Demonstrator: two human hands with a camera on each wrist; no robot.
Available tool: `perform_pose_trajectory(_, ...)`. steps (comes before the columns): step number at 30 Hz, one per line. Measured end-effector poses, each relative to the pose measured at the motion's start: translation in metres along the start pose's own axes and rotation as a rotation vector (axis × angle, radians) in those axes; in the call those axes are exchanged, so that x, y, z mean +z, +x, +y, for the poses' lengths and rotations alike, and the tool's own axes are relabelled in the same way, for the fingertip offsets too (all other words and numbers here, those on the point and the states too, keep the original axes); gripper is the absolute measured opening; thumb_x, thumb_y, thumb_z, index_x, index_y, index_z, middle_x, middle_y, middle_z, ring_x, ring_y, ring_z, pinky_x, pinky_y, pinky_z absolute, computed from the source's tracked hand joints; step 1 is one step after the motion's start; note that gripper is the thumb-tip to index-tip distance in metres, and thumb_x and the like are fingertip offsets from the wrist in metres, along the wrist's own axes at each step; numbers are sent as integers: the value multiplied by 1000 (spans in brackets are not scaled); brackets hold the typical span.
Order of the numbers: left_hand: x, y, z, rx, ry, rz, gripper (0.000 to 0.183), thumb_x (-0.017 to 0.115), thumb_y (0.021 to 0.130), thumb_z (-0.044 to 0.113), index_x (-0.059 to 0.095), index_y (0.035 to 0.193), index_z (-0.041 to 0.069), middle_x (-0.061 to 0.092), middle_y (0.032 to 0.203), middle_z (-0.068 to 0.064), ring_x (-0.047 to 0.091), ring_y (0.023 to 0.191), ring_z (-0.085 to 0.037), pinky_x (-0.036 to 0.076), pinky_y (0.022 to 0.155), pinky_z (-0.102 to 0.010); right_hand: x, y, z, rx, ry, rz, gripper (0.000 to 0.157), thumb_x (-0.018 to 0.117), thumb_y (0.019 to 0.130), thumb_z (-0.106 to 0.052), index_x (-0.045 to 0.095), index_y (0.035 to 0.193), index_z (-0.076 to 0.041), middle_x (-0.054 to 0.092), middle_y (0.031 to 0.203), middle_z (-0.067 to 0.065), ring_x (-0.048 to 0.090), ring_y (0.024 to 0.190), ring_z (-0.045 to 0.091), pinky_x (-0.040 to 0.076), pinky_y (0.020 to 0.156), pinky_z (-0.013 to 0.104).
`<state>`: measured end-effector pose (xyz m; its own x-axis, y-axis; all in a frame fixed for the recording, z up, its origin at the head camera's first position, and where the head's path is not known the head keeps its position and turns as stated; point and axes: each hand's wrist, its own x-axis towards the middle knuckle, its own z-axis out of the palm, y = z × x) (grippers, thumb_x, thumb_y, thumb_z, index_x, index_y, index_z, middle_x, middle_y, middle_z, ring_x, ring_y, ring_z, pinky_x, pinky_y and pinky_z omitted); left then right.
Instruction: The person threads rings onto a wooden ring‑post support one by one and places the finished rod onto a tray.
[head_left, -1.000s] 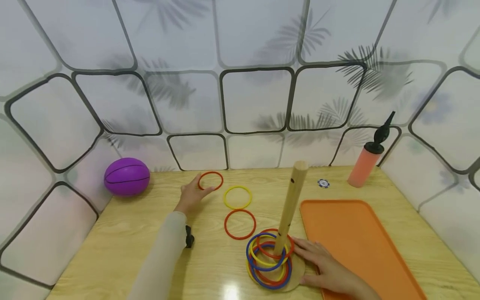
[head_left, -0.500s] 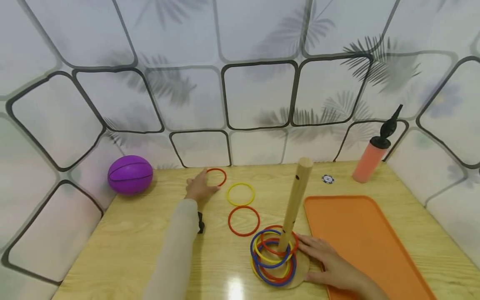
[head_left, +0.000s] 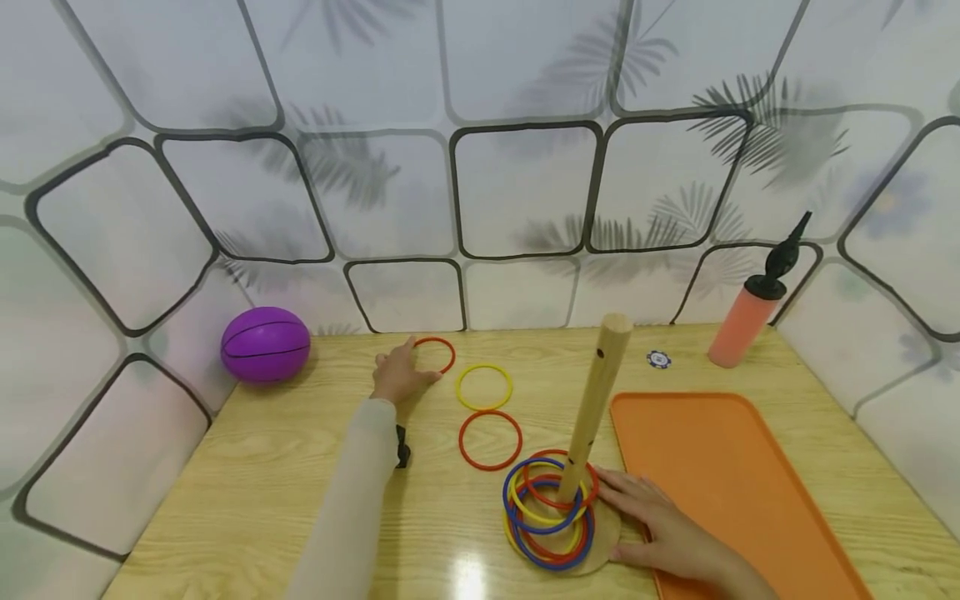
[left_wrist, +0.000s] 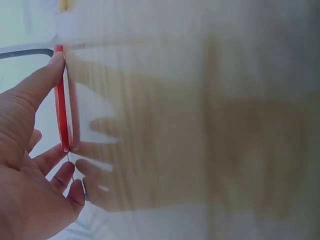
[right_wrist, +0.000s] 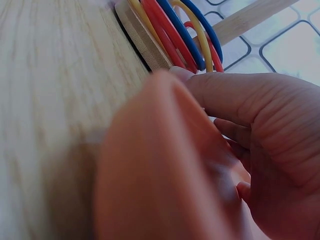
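Note:
My left hand (head_left: 401, 373) is at the back of the table with its thumb and a finger on opposite sides of a red ring (left_wrist: 62, 112), pinching it close to the tabletop. A yellow ring (head_left: 485, 365) and another red ring (head_left: 491, 469) lie nearby, towards me. At front right stands a wooden post (head_left: 591, 400) on a round base (head_left: 602, 554); several red, yellow and blue rings (head_left: 546, 531) lie stacked unevenly around its foot. My right hand (head_left: 660, 529) rests against the base's right side, fingers fairly straight and thumb touching its edge.
An orange tray (head_left: 712, 458) lies right of the base, under part of my right hand. A purple ball (head_left: 266, 345) sits at the back left. At the back right are a pink hand pump (head_left: 742, 325) and a poker chip (head_left: 659, 359). Patterned walls (head_left: 517, 183) enclose the table.
My left hand has shifted slightly further over the far red ring and now covers its left part. The view has turned a little. My right hand has stayed at the base.

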<state>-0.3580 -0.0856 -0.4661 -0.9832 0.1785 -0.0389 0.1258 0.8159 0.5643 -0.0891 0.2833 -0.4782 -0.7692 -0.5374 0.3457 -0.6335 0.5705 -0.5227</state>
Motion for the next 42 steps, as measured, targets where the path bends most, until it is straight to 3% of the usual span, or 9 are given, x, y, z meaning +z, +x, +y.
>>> perform_pose_trajectory(6,-8,-12,-6,12,-24,-34,94,72,79,46,27,147,0,30,147,-24,22,132,-46,26,103,-60,0,0,0,-28,-15,16,69,74,80,-31,48,138,-2,37,148,12,15,140,1,-3,108,13)
perform_pose_trajectory(12,-15,-23,-17,9,-122,-103,95,72,81,45,24,147,-5,22,146,-27,12,135,-44,24,106,-59,1,-1,0,-30,7,16,69,74,80,-29,48,137,-1,37,147,13,14,139,0,-3,108,13)
perform_pose_trajectory(17,-23,-33,-23,12,-153,-154,97,70,81,49,25,146,-7,20,145,-25,14,134,-42,26,104,-59,2,-2,1,-25,13,12,69,74,81,-30,47,138,-2,37,148,12,13,139,-1,-2,108,12)
perform_pose_trajectory(22,-31,-43,-25,34,-169,-135,97,69,82,48,22,146,-7,17,145,-27,19,133,-42,29,103,-58,2,-2,1,-16,7,15,69,74,81,-30,48,138,-2,37,147,12,12,138,-3,-2,107,11)
perform_pose_trajectory(33,-48,-76,-9,117,-272,-73,93,75,80,38,26,147,-3,20,143,-25,30,127,-42,34,99,-58,0,-1,-1,2,2,4,70,73,81,-32,46,140,-5,36,148,11,11,139,-3,-3,107,11)
perform_pose_trajectory(42,-66,-98,25,248,-295,-31,92,78,78,35,28,147,0,25,140,-22,33,125,-39,35,98,-56,0,-1,-2,11,11,6,71,73,81,-32,46,140,-5,37,148,12,11,138,-4,-4,106,11)
